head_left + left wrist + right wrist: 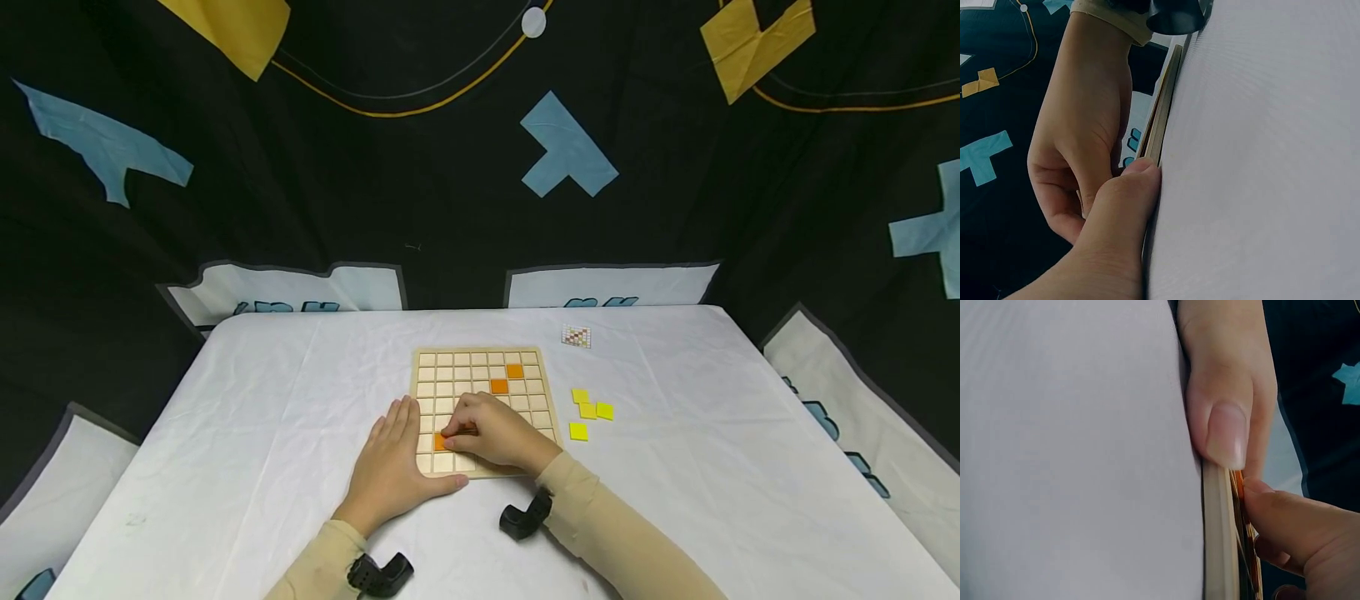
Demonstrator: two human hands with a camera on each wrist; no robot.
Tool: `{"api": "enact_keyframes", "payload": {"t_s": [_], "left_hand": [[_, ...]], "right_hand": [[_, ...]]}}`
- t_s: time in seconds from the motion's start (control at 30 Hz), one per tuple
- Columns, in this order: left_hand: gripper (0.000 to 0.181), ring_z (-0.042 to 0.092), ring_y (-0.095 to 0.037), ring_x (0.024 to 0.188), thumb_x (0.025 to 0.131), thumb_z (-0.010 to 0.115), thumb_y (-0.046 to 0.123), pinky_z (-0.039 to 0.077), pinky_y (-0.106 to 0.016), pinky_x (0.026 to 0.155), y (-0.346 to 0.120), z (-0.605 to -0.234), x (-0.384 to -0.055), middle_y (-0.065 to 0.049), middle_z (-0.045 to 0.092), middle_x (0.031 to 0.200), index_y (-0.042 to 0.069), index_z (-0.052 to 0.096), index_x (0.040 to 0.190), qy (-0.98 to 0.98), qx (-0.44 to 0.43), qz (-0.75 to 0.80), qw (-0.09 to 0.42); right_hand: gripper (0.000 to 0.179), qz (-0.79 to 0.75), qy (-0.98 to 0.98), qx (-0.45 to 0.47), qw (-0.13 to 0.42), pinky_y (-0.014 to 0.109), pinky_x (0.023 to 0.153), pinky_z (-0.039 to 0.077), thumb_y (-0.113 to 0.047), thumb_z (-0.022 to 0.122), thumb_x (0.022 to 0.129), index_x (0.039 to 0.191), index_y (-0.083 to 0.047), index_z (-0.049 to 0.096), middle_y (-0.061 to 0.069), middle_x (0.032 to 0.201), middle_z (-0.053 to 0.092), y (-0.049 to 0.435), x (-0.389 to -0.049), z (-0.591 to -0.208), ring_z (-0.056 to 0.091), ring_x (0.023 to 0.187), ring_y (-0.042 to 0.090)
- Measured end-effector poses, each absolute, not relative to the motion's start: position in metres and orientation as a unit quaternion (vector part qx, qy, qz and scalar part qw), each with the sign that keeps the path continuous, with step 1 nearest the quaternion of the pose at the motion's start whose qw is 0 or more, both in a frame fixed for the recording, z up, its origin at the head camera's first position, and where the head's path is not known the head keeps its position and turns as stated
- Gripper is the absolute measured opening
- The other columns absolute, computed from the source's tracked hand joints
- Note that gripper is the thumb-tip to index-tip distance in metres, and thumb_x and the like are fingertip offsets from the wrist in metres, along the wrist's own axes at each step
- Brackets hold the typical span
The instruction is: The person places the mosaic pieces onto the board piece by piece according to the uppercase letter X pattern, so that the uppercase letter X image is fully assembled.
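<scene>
A square wooden grid board lies on the white table. Two orange tiles, an upper one and a lower one, sit in cells toward its upper right. My left hand rests along the board's left side with fingers straight, its thumb against the near edge. Over the board's lower left, my right hand has its thumb and index finger curled together at another orange tile. The right wrist view shows these fingers at the board's surface; part of that tile is hidden beneath them.
Several yellow tiles lie loose on the cloth right of the board. Behind them is a small card with a coloured grid pattern. A black curtain with paper shapes hangs behind the white-covered table.
</scene>
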State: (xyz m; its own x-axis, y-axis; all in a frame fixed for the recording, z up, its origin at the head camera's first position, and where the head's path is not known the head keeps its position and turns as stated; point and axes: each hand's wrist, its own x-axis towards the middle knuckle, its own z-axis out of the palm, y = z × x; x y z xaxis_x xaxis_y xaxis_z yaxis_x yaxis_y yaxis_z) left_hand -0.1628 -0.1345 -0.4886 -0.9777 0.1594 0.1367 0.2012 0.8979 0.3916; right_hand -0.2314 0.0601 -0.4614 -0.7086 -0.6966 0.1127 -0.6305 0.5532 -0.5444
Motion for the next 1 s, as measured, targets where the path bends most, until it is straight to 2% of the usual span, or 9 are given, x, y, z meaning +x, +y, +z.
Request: {"api": "enact_keyframes", "payload": {"t_s": [0.17, 0.4, 0.6, 0.8, 1.0], "left_hand": [[0.139, 0.019, -0.035, 0.153, 0.063, 0.061, 0.090, 0.019, -0.052, 0.124, -0.134, -0.488, -0.162, -0.021, 0.021, 0.163, -0.007, 0.023, 0.154, -0.972, -0.090, -0.211, 0.051], [0.138, 0.019, -0.034, 0.153, 0.063, 0.062, 0.089, 0.018, -0.051, 0.125, -0.134, -0.490, -0.163, -0.021, 0.021, 0.164, -0.006, 0.022, 0.154, -0.972, -0.084, -0.213, 0.048], [0.138, 0.019, -0.035, 0.153, 0.063, 0.063, 0.088, 0.019, -0.052, 0.125, -0.133, -0.489, -0.163, -0.021, 0.021, 0.164, -0.007, 0.022, 0.154, -0.972, -0.083, -0.217, 0.044], [0.137, 0.019, -0.035, 0.154, 0.063, 0.063, 0.088, 0.018, -0.052, 0.125, -0.134, -0.488, -0.162, -0.021, 0.021, 0.164, -0.007, 0.023, 0.154, -0.971, -0.085, -0.220, 0.043], [0.137, 0.020, -0.035, 0.153, 0.063, 0.065, 0.087, 0.018, -0.051, 0.124, -0.133, -0.489, -0.162, -0.022, 0.022, 0.163, -0.007, 0.024, 0.154, -0.969, -0.085, -0.224, 0.052]], "right_hand": [[0.007, -0.294, 0.878, -0.372, 0.068, 0.019, 0.079, 0.047, -0.031, 0.075, 0.089, 0.092, -0.024, 0.077, -0.014, 0.090, 0.061, 0.070, -0.230, -0.456, 0.055, 0.087, 0.005], [0.011, -0.303, 0.890, -0.334, 0.063, 0.024, 0.081, 0.048, -0.028, 0.074, 0.090, 0.101, -0.025, 0.074, -0.015, 0.093, 0.062, 0.105, -0.237, -0.455, 0.054, 0.089, 0.010], [0.014, -0.300, 0.916, -0.266, 0.022, 0.030, 0.079, 0.048, -0.021, 0.073, 0.091, 0.105, -0.019, 0.072, -0.010, 0.089, 0.061, 0.148, -0.249, -0.456, 0.053, 0.086, 0.011], [0.023, -0.269, 0.949, -0.163, -0.006, 0.034, 0.076, 0.044, -0.019, 0.069, 0.094, 0.116, -0.015, 0.070, -0.002, 0.089, 0.061, 0.191, -0.260, -0.458, 0.051, 0.084, 0.017], [0.032, -0.238, 0.967, -0.090, 0.001, 0.039, 0.080, 0.045, -0.017, 0.063, 0.096, 0.126, -0.009, 0.067, 0.006, 0.098, 0.064, 0.221, -0.268, -0.461, 0.052, 0.089, 0.023]]}}
